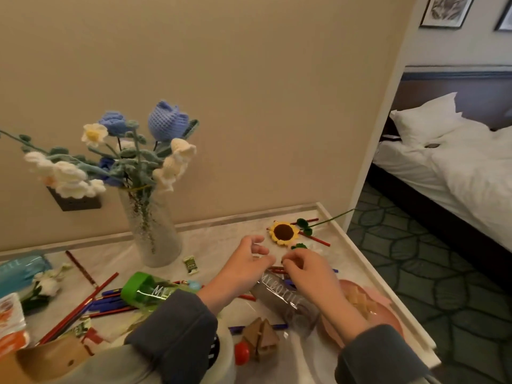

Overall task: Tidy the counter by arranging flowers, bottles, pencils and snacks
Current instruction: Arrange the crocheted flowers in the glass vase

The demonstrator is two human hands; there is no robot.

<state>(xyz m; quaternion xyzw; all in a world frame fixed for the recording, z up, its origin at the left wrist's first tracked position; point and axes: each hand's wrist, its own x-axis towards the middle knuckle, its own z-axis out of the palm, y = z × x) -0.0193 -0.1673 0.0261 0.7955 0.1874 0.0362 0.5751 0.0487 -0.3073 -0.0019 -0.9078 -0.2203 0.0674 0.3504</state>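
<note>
A frosted vase (155, 234) with crocheted blue and white flowers (166, 123) stands at the back of the marble counter (221, 234). A crocheted sunflower (284, 233) lies flat near the right rear corner. My left hand (243, 266) hovers just left of it with fingers loosely curled, holding nothing. My right hand (307, 268) has its fingertips down among the pencils, and what they touch is hidden. A clear bottle (285, 299) lies under my right wrist. A green-capped bottle (149, 291) lies on its side over red and blue pencils (91, 303).
A pink plate (382, 317) with biscuits sits at the right edge. A small wooden house (261, 338), a red ball (241, 353), a wrapped candy (190, 264), a white flower (47, 285), a blue pouch (19, 270) and snack packets (9, 320) litter the counter. A bed (457, 162) stands beyond.
</note>
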